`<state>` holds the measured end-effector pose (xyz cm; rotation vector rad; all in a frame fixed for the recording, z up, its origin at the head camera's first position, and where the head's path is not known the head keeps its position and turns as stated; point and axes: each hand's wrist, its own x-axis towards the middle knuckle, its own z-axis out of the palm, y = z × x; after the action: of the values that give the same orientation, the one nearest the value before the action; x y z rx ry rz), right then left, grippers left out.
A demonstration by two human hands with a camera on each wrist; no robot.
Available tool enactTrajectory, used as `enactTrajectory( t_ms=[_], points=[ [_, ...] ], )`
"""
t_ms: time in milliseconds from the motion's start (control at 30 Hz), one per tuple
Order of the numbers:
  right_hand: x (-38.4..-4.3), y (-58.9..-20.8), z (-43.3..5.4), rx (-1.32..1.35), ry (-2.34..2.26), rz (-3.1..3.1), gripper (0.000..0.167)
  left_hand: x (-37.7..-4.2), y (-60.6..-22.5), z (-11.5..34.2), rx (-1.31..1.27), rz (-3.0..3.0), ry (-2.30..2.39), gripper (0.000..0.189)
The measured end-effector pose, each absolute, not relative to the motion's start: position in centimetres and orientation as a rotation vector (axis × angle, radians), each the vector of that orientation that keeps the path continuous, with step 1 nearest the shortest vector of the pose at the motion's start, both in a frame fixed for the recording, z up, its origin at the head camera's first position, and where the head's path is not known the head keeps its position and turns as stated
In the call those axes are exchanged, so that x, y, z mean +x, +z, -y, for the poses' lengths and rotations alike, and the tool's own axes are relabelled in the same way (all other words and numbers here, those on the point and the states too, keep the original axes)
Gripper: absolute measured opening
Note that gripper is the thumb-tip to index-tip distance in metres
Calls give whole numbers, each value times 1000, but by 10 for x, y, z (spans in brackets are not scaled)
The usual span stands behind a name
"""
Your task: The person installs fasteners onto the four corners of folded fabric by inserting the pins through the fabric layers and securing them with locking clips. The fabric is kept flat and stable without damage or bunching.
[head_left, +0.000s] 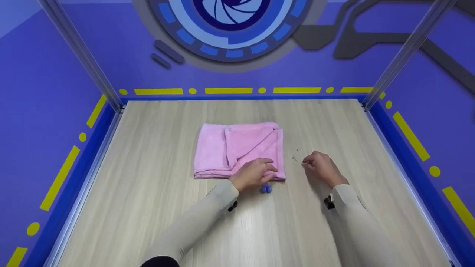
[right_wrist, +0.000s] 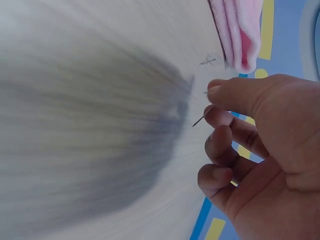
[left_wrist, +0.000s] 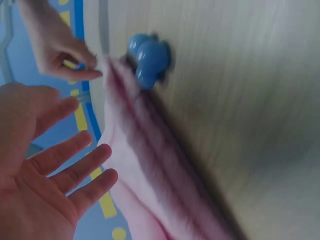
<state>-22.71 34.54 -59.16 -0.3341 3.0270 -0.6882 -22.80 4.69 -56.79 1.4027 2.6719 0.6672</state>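
Observation:
A folded pink towel (head_left: pixel 211 148) lies mid-table, with its upper layer turned over on a slant. My left hand (head_left: pixel 256 173) is over the towel's near right part, fingers spread, and in the left wrist view the palm holds nothing. Close by the towel's near edge sits a glossy blue object (left_wrist: pixel 152 57) with rounded lobes. To the right of the towel, my right hand (right_wrist: pixel 250 130) pinches a small nail (right_wrist: pixel 199 120) low over the table, its dark point sticking out past the index fingertip. More small nails (head_left: pixel 294 159) lie just left of that hand.
The wood-grain table (head_left: pixel 148 207) is bounded by blue panels (head_left: pixel 66 92) with yellow markings at the back and both sides. Metal posts (head_left: pixel 83 55) rise at the rear corners.

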Motion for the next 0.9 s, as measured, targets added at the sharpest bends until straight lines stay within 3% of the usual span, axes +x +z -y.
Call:
enactTrajectory(
  t_ms=[900],
  points=[
    [-218,-598,-352,-217,-786,-3172,4,-214,-591,-65,1417,-2644,536,31]
  ],
)
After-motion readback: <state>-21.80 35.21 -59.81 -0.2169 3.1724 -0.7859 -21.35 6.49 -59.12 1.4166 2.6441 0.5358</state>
